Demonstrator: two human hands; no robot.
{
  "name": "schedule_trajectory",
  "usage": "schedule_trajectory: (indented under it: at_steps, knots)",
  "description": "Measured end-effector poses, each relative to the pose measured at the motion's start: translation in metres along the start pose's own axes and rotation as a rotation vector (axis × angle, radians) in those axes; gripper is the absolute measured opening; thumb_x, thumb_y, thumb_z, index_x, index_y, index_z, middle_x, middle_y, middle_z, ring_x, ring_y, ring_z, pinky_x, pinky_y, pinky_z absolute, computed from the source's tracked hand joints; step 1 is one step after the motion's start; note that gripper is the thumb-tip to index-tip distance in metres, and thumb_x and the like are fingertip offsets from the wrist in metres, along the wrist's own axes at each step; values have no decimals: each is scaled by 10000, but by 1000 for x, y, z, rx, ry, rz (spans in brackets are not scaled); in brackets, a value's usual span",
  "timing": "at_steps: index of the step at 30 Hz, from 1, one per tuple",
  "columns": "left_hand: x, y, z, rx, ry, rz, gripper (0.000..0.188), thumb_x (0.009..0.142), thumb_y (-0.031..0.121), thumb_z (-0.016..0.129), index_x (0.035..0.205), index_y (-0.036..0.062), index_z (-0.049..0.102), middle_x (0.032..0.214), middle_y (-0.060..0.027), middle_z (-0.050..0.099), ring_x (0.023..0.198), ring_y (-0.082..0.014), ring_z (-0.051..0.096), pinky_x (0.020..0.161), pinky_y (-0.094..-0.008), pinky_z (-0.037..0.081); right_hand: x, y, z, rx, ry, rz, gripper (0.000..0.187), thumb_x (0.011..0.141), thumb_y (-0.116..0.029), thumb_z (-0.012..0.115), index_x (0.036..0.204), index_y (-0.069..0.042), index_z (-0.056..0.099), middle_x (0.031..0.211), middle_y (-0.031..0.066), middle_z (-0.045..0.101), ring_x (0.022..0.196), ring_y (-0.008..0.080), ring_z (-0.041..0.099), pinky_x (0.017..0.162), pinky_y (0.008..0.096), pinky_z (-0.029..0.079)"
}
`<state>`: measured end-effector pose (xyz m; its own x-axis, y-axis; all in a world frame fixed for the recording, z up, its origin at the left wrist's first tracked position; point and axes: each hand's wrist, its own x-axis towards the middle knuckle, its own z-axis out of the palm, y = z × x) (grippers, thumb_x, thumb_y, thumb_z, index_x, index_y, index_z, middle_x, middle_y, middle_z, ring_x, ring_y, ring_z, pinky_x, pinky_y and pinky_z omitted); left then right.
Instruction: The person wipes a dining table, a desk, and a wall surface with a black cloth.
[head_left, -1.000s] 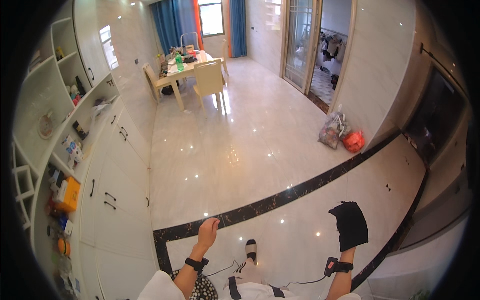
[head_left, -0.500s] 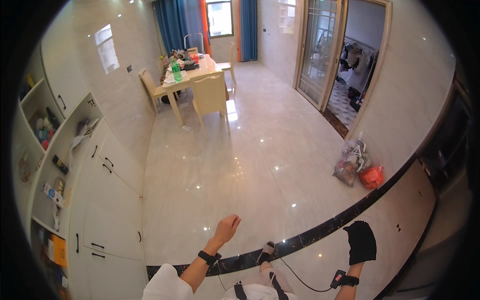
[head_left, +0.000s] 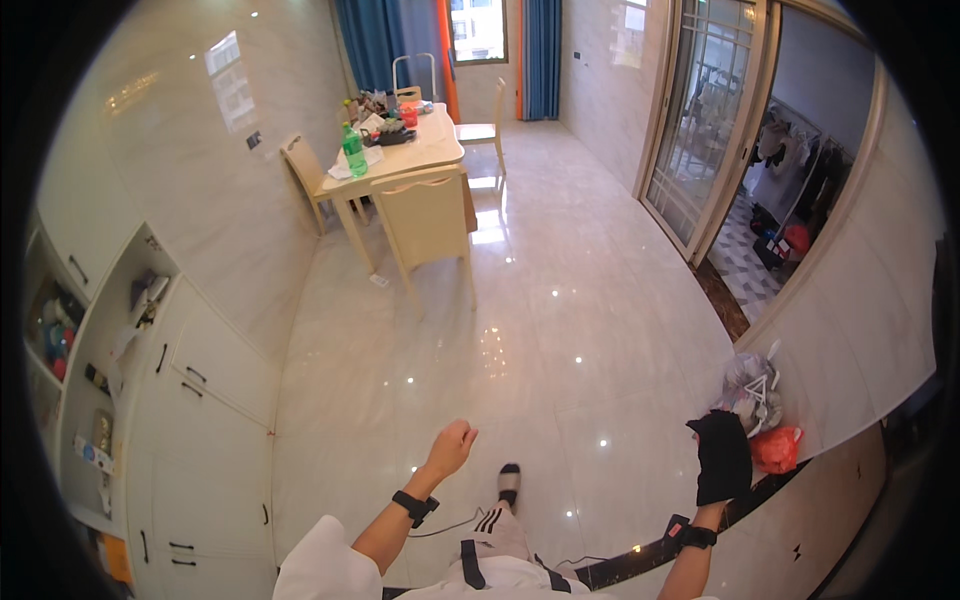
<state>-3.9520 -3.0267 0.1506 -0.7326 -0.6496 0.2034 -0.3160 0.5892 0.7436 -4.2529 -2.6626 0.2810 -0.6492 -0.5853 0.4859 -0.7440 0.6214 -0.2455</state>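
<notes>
Black cloth [head_left: 722, 462] partly hides a stuffed clear bag [head_left: 748, 378], contents indistinct.

White sleeve [head_left: 325, 565], black wristbands [head_left: 411, 507], pale striped trousers [head_left: 510, 538].

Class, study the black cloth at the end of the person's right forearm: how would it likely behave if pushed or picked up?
The black cloth would probably be floppy, since it looks like fabric with an uneven edge. It seems unlikely to roll, given its flattish, angular outline. Its dull, matt surface suggests it may not be slippery.
</notes>
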Motion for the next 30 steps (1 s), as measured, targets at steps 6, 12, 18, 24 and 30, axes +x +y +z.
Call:
schedule_trajectory:
  at_steps: [6, 12, 18, 24, 30]
  knots:
    - [182, -57, 42, 5, -116, -35, 231, 930, 205, 546, 784, 28, 575, 715, -198, 613, 723, -409, 600, 608, -481, 448, 159, 23, 95, -39, -52, -28, 217, 783, -160, 626, 994, -113, 649, 1015, 97, 626, 1050, 288, 559, 967, 427, 420]
    - [378, -58, 55, 1, -196, -2, 126, 880, 112, 551, 962, 72, 637, 724, -132, 655, 734, -356, 636, 658, -431, 493, 305, 55, 161, -86, -97, -11, 232, 782, -166, 630, 1008, -113, 640, 1032, 100, 617, 1066, 290, 553, 982, 428, 413]
    - [549, -93, 104, -125, -160, 60, 572, 856, -4, 484, 1410, 79, 369, 976, -168, 650, 853, -346, 634, 753, -429, 501, 462, 99, 274, -101, -124, -60, 249, 781, -173, 635, 1022, -113, 632, 1049, 103, 608, 1082, 291, 546, 997, 430, 407]
    - [725, -135, 130, 34, -32, -30, 774, 787, -94, 417, 1497, 46, 142, 1207, -241, 557, 918, -355, 627, 804, -422, 508, 663, 124, 393, -153, -128, -326, 266, 779, -180, 640, 1036, -113, 623, 1067, 106, 598, 1098, 293, 540, 1012, 432, 400]
    - [889, -150, 96, -337, 80, -253, 783, 781, -119, 379, 1499, 22, 100, 1332, -260, 474, 1006, -339, 623, 840, -424, 501, 852, 140, 538, 1654, -427, 4, 641, 894, -497, 446, 1379, -79, 420, 1413, 143, 419, 1346, 318, 340, 1140, 530, 197]
